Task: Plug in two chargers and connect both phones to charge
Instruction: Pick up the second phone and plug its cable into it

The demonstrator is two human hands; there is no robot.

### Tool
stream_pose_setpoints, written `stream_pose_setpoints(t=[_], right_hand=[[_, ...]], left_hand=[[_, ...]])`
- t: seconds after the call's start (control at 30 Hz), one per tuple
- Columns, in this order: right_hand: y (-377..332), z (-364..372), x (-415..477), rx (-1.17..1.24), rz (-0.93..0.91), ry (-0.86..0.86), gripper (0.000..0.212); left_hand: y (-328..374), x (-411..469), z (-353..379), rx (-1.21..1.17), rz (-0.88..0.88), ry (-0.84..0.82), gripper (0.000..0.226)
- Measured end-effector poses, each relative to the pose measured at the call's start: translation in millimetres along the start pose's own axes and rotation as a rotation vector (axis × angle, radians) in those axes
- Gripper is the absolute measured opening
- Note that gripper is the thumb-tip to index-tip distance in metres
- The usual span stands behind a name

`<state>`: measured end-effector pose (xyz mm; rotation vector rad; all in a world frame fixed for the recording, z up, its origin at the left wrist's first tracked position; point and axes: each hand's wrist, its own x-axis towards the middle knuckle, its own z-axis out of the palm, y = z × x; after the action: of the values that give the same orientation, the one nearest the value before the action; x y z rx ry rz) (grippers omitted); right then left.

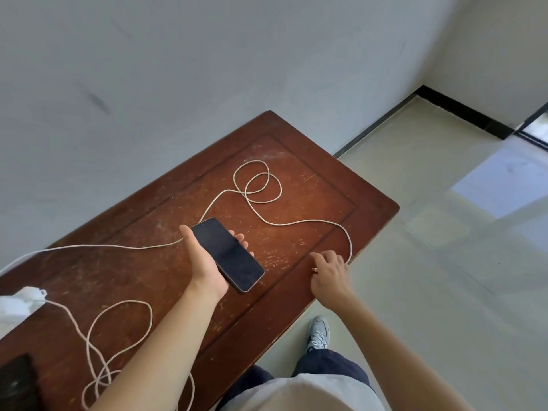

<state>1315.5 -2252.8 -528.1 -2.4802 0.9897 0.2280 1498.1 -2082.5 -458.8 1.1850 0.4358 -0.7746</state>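
fingers (243,237) of the left hand (204,262) are wrapped around a dark, flat rectangular phone (227,254), held screen-up above the worn reddish-brown wooden table (311,161). fingers of the right hand (330,272) are curled at the free end of a long looped white cable (258,185) by the table's near edge; whether the plug is pinched cannot be told. the connecting step is judged in hand: next, plug and phone port must be aligned. both forearms are extended forward.
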Motion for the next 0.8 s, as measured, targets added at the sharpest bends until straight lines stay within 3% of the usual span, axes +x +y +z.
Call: stream_pose_setpoints(t=[0.13, 0.23, 0.3, 0.4, 0.57, 0.8], right_hand=[[14.0, 11.7, 8.6, -0.195, 0.052, 0.118, 0.025], [2.4, 10.9, 14.9, -0.258, 0.03, 0.09, 0.02], [-15.5, 5.4, 13.6, -0.086, 0.017, 0.107, 0.022], [-53.7, -14.0, 3.8, 0.387, -0.021, 0.168, 0.019], [-115.9, -54.7, -22.7, 1.02, -0.018, 0.105, 0.013], [-152.8, -90.9, -58.3, 1.422, -0.047, -0.156, 0.029]], left_hand=[[8.9, -4.1, -15.2, -0.083, -0.042, -0.016, 0.102], [18.4, -4.8, -26.6, -0.152, -0.057, -0.015, 0.103], [24.1, -6.0, -30.8, -0.195, -0.062, -0.012, 0.102], [34.8, -9.8, -30.4, -0.263, -0.052, -0.006, 0.102], [57.6, -21.2, -20.2, -0.448, -0.024, -0.043, 0.102], [77.9, -43.5, -0.8, -0.643, 0.074, -0.134, 0.103]])
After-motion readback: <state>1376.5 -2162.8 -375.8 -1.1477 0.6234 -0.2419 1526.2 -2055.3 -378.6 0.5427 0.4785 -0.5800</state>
